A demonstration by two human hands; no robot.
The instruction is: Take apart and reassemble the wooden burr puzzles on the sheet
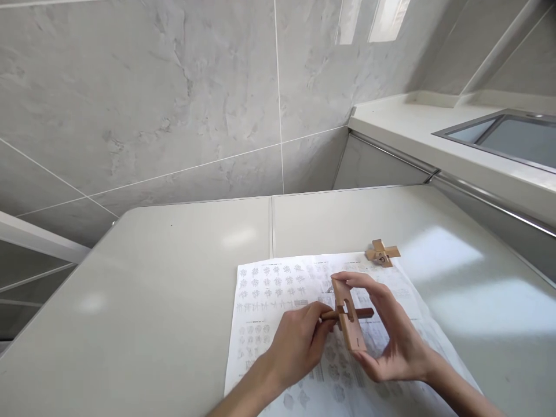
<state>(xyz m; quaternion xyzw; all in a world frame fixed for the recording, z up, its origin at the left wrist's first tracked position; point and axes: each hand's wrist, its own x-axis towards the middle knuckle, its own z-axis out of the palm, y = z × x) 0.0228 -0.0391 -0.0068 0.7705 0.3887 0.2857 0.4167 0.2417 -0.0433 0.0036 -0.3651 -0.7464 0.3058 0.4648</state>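
Both of my hands are raised over a printed sheet (260, 313) on a white table. Between thumb and fingers, my right hand (393, 336) grips a flat wooden puzzle piece (354, 330) by its two ends; a slot is cut through its middle. My left hand (299, 341) pinches the near end of a darker wooden stick (364, 313), which passes through that slot and sticks out on the right. A wooden cross-shaped puzzle (381, 255) with a dark round mark lies at the sheet's upper right corner, apart from both hands.
The white table (182, 289) has a seam running across it and meets a grey tiled wall (217, 87). At the right stands a higher white counter (399, 124) with a sink (516, 139). A white frame (39, 234) is at the far left.
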